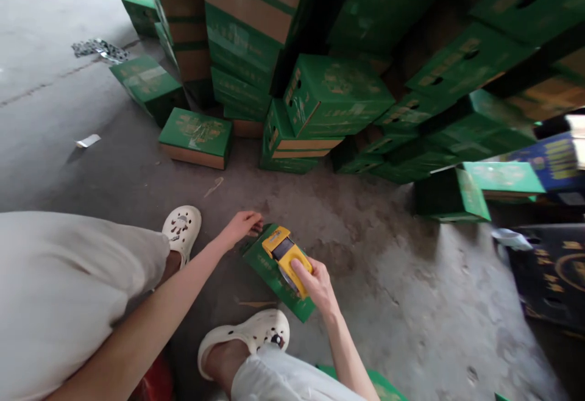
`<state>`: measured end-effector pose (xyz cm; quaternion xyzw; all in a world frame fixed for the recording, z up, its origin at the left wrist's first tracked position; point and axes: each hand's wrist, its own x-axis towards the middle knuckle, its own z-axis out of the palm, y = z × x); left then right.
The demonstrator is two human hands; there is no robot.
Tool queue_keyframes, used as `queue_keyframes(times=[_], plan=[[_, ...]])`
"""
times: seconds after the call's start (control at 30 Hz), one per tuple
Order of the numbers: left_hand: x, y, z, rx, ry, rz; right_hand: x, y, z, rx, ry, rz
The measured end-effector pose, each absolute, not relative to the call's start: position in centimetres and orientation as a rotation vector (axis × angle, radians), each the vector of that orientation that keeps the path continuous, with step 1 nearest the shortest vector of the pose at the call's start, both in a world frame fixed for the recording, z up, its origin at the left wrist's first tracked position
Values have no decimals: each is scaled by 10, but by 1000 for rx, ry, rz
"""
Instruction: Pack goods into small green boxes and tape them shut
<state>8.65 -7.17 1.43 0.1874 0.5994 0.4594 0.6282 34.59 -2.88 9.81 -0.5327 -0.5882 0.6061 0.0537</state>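
Note:
A green cardboard box [260, 261] with gold print is on the floor between my feet. In my right hand [319, 285] is a yellow tape dispenser [299, 267], gripped with the thumb on top and lying over the upper face of this box. Its dark front end points toward the box's far-left end. There, at the far-left corner, my left hand [247, 225] has its fingers curled in. Whether they pinch the box's edge or something small cannot be made out.
Tall stacks of green boxes [338, 96] rise ahead and to the right. A single green box [196, 136] lies on the concrete floor [365, 255] before them. At right are an open green box [452, 197] and a black box [553, 273]. Scrap paper [88, 141] lies left.

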Motion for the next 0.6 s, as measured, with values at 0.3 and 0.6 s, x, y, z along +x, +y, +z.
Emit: queue_keyframes(times=[0.3,0.6], plan=[[89,-62,50,342,988,673,345,-28,100,-1635,-1815,1861],[89,-57,32,501,1228,752,334,-23,104,-1709,-1906,1838]])
